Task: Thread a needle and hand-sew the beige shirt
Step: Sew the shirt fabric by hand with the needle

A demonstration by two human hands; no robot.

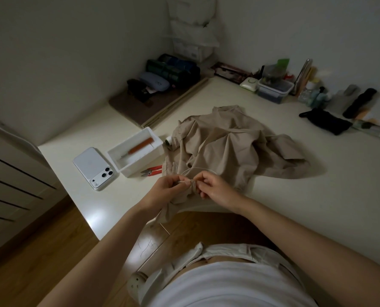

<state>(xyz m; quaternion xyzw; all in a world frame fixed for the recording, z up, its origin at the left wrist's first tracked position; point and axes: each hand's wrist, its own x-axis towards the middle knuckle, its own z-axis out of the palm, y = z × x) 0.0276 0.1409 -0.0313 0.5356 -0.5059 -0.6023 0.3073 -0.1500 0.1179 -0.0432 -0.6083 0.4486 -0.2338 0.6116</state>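
Two sets of fingers are closed at one spot, just over the near edge of the worktop [295, 207]. The fingers [176, 181] of the left hand [162, 192] are pinched on a gathered fold of the beige shirt [229, 147]. Those [201, 177] of the right hand [216, 187] are pressed together on what appears to be the needle [185, 182], a thin pale sliver lying between the two hands. Its tip cannot be made out. A thread [197, 170] is seen arching from the fold over the knuckles of the right hand.

The shirt is spread crumpled across the middle of the worktop, and its nearest part is drawn over the near edge into the hands. Just beside its left side a pair of red snips [152, 170] is laid, touching a white box [135, 151] in which an orange-handled tool [140, 147] is kept. A small spool [168, 141] is tucked against the shirt behind the box, and a phone [94, 168] is placed left of the box, near the left edge. Along the far edge bottles, a clear container [274, 89] and a black pouch [326, 121] are lined up, well apart from the work.

Threading is judged to be done, since thread runs out of the cloth, and stitching is taken to be under way. The number of stitches made cannot be told. The rest of the seam, the knot and the trimming are judged to be left.
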